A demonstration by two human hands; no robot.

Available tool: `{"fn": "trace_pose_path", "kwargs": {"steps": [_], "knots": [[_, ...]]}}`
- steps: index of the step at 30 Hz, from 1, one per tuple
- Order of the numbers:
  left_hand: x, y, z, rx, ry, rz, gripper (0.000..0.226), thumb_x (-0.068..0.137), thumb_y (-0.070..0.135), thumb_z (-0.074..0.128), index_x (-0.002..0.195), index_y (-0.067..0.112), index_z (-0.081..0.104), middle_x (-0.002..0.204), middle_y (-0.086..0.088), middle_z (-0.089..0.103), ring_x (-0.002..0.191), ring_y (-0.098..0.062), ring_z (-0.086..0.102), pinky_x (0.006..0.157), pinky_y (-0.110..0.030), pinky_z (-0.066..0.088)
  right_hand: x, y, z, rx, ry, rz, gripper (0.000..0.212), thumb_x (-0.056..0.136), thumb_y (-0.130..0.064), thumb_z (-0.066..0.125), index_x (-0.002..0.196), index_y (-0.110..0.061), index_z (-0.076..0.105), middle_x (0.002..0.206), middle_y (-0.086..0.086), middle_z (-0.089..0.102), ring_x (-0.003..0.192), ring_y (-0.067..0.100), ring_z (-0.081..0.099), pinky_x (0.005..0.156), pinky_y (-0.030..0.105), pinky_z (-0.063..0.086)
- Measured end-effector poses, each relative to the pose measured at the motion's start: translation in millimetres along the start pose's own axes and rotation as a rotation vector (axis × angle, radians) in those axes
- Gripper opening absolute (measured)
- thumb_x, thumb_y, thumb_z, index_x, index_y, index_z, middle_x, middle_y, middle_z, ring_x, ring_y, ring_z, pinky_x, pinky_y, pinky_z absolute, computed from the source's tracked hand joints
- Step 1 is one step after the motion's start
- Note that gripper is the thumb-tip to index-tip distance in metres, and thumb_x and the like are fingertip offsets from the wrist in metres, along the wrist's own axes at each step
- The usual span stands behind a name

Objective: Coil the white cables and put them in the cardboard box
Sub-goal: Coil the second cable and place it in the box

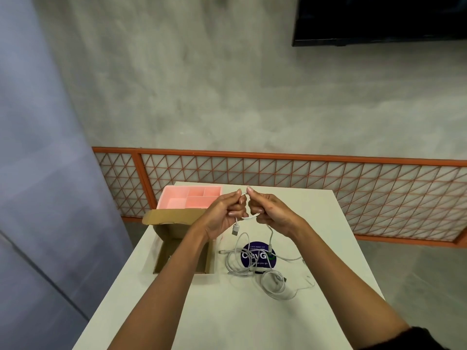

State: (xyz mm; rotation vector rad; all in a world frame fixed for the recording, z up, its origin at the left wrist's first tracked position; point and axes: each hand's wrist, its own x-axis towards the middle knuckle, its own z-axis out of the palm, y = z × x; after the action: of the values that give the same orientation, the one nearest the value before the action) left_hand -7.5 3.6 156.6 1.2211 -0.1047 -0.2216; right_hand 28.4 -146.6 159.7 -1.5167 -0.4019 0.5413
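Observation:
Both hands are raised over the white table (pixel 227 311), holding one white cable (pixel 249 218) between them in a small loop. My left hand (pixel 226 210) pinches the loop, and the cable's USB plug (pixel 235 229) hangs just below it. My right hand (pixel 269 210) grips the other side, with the cable's tail trailing down toward the table. A tangle of more white cables (pixel 255 270) lies on the table below the hands. The open cardboard box (pixel 161 251) sits to the left, partly hidden by my left forearm.
A pink divided tray (pixel 177 195) stands behind the box at the table's far left. A round purple sticker (pixel 260 256) lies under the cables. An orange lattice railing (pixel 328 188) runs behind the table, and a dark screen (pixel 379 18) hangs on the wall.

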Motion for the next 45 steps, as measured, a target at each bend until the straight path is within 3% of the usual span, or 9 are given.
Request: {"fn": "trace_pose_path", "kwargs": {"steps": [8, 12, 17, 21, 26, 31, 35, 39, 45], "knots": [[10, -17, 11, 0.122, 0.151, 0.073, 0.032, 0.103, 0.025, 0.034, 0.081, 0.01, 0.051, 0.05, 0.01, 0.03, 0.048, -0.005, 0.034, 0.068, -0.02, 0.041, 8, 3, 4, 0.088, 0.262, 0.013, 0.033, 0.088, -0.033, 0.062, 0.061, -0.019, 0.049, 0.051, -0.007, 0.025, 0.054, 0.01, 0.017, 0.044, 0.021, 0.015], [14, -22, 13, 0.356, 0.202, 0.139, 0.033, 0.103, 0.033, 0.034, 0.078, 0.017, 0.048, 0.052, 0.014, 0.031, 0.048, -0.004, 0.031, 0.068, -0.022, 0.039, 10, 3, 8, 0.12, 0.323, 0.035, 0.03, 0.086, -0.032, 0.064, 0.061, -0.019, 0.052, 0.049, -0.007, 0.031, 0.051, 0.01, 0.022, 0.044, 0.021, 0.018], [12, -13, 6, 0.415, 0.238, 0.171, 0.033, 0.103, 0.036, 0.032, 0.08, 0.016, 0.047, 0.051, 0.013, 0.031, 0.051, -0.005, 0.034, 0.069, -0.024, 0.043, 9, 5, -5, 0.046, 0.166, 0.007, 0.035, 0.091, -0.047, 0.055, 0.071, -0.018, 0.057, 0.06, -0.006, 0.046, 0.048, 0.007, 0.025, 0.048, 0.019, 0.021], [10, -7, -13, 0.393, 0.264, 0.162, 0.034, 0.101, 0.039, 0.034, 0.08, 0.016, 0.047, 0.05, 0.013, 0.034, 0.05, -0.004, 0.034, 0.065, -0.023, 0.04, 4, 11, -30, 0.125, 0.038, -0.016, 0.023, 0.096, -0.014, 0.052, 0.112, -0.001, 0.063, 0.087, 0.0, 0.055, 0.057, 0.004, 0.042, 0.056, 0.014, 0.04], [10, -2, -23, 0.397, 0.232, 0.165, 0.034, 0.101, 0.039, 0.034, 0.082, 0.015, 0.047, 0.05, 0.012, 0.032, 0.055, -0.009, 0.032, 0.072, -0.028, 0.041, -8, 15, -45, -0.318, -0.02, 0.013, 0.021, 0.09, -0.024, 0.062, 0.102, -0.012, 0.074, 0.089, -0.003, 0.069, 0.078, 0.005, 0.059, 0.074, 0.016, 0.047], [8, -7, -23, 0.386, 0.1, 0.102, 0.029, 0.099, 0.037, 0.039, 0.081, 0.016, 0.047, 0.061, 0.006, 0.03, 0.054, -0.008, 0.029, 0.071, -0.029, 0.039, 0, 15, -46, -0.655, 0.222, -0.032, 0.015, 0.084, -0.022, 0.07, 0.092, -0.011, 0.077, 0.08, 0.003, 0.071, 0.064, 0.006, 0.057, 0.061, 0.011, 0.045], [2, -7, -14, 0.432, -0.033, 0.074, 0.029, 0.102, 0.032, 0.034, 0.081, 0.015, 0.044, 0.058, 0.013, 0.033, 0.054, -0.007, 0.029, 0.072, -0.024, 0.043, 11, 5, -48, -0.255, 0.446, -0.052, 0.017, 0.086, -0.011, 0.067, 0.096, 0.002, 0.073, 0.068, 0.011, 0.065, 0.054, 0.014, 0.058, 0.057, 0.016, 0.055], [-1, -5, -6, 0.469, -0.089, 0.069, 0.03, 0.103, 0.028, 0.03, 0.08, 0.014, 0.043, 0.054, 0.015, 0.036, 0.053, -0.005, 0.027, 0.072, -0.025, 0.038, 16, -6, -38, 0.008, 0.385, -0.045, 0.019, 0.088, -0.009, 0.064, 0.1, 0.004, 0.069, 0.067, 0.01, 0.065, 0.051, 0.009, 0.062, 0.06, 0.018, 0.057], [-2, -2, -5, 0.41, -0.104, 0.052, 0.03, 0.102, 0.03, 0.032, 0.079, 0.015, 0.044, 0.054, 0.014, 0.031, 0.05, -0.005, 0.026, 0.072, -0.026, 0.039, 14, -10, -33, 0.068, 0.324, -0.006, 0.012, 0.088, -0.011, 0.064, 0.094, -0.002, 0.07, 0.065, 0.006, 0.064, 0.05, 0.006, 0.058, 0.058, 0.016, 0.053]]}}
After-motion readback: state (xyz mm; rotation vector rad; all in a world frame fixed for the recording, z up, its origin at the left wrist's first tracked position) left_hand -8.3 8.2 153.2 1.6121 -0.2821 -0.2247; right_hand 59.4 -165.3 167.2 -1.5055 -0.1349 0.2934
